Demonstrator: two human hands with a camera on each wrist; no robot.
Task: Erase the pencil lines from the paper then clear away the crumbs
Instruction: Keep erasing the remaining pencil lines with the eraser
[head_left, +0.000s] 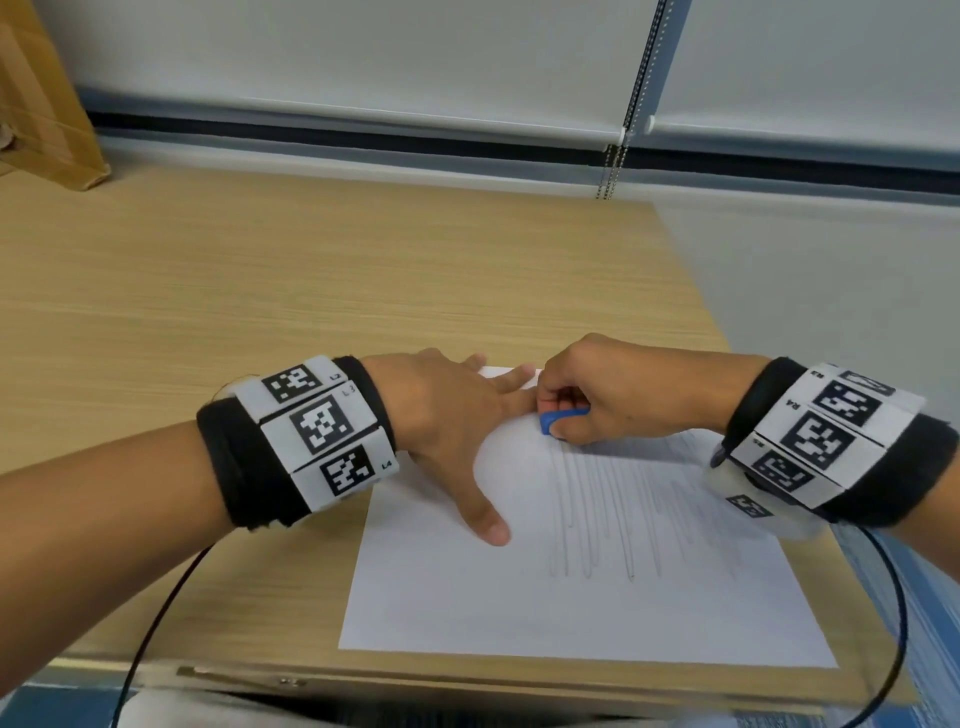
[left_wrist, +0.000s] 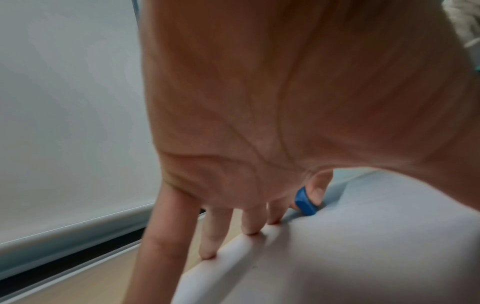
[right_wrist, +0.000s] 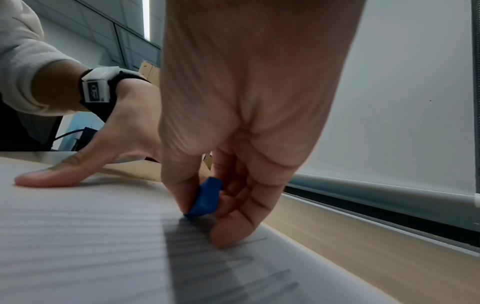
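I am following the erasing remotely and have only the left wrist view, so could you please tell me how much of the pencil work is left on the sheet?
Observer: Many long pencil lines remain across the paper, running toward its near edge.
Operator: Thank you. Which hand holds the blue eraser?
Observer: The right hand pinches the eraser, with its lower corner on the far ends of the lines.
Operator: And is my left hand flat on the sheet?
Observer: Yes, the left hand presses the paper with fingers spread and its thumb lying flat on it.
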